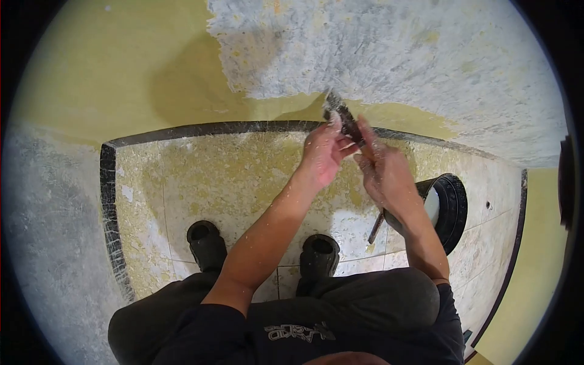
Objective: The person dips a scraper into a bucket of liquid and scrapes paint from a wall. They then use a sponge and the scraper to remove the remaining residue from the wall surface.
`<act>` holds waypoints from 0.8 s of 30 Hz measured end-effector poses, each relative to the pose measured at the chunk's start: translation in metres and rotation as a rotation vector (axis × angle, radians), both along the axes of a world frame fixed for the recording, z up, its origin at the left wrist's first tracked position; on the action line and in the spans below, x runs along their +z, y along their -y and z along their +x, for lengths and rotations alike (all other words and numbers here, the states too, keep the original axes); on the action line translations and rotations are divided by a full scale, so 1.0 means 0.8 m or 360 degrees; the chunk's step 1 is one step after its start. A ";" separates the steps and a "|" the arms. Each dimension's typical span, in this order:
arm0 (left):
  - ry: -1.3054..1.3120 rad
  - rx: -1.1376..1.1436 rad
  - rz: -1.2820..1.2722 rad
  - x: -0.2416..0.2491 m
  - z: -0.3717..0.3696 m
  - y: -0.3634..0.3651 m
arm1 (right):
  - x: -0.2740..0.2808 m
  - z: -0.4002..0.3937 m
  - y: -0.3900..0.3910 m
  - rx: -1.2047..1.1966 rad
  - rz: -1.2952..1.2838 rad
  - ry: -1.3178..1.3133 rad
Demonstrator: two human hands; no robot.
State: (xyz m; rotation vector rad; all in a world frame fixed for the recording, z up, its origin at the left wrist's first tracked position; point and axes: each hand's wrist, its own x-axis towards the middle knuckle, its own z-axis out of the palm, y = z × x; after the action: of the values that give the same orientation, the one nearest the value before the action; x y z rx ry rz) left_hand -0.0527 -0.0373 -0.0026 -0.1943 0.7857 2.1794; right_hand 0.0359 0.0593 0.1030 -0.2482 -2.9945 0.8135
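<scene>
where both hands (356, 159) meet, fingers (336, 125) hide most of the scraper (340, 112).

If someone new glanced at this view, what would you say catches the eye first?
Both hands meet at the centre: the left hand and right hand grip a dark scraper whose blade touches the wall where yellow paint gives way to a large scraped grey patch. Below, two black boots stand on the speckled, dust-covered floor, and a black bucket sits at the right.
</scene>
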 end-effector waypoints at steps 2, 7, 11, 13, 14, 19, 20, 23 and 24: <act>0.0185 -0.0149 0.0435 0.010 -0.004 -0.016 | 0.017 -0.005 0.001 0.0053 0.0266 -0.0138; 0.0323 -0.0088 0.0586 0.017 -0.017 -0.035 | 0.027 -0.020 0.007 0.0044 0.0884 -0.0072; 0.0316 -0.0195 0.0859 -0.022 -0.017 -0.039 | 0.028 -0.025 0.007 0.0049 0.0932 0.0052; 0.0369 -0.0193 0.0805 -0.022 -0.016 -0.035 | 0.013 -0.032 0.007 0.0108 0.0942 0.0041; 0.0392 -0.0139 0.0793 -0.021 -0.014 -0.034 | 0.015 -0.032 0.008 0.0107 0.0944 0.0041; 0.0410 -0.0067 0.0889 -0.030 -0.020 -0.041 | 0.015 -0.038 0.017 0.0126 0.0970 0.0098; 0.0461 -0.0032 0.0763 -0.030 -0.020 -0.042 | 0.017 -0.037 0.016 0.0126 0.0969 0.0107; 0.0504 -0.0047 0.0693 -0.005 -0.015 -0.038 | 0.033 -0.041 0.011 0.0118 0.1030 0.0131; 0.0510 -0.0103 0.0741 0.001 -0.014 -0.038 | 0.040 -0.041 0.013 0.0085 0.1056 0.0145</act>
State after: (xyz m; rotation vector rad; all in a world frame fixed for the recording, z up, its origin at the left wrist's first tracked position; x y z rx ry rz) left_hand -0.0638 -0.0067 -0.0018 -0.2651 0.0976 2.1323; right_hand 0.0033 0.0487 0.1354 -0.1805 -3.1494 -0.2199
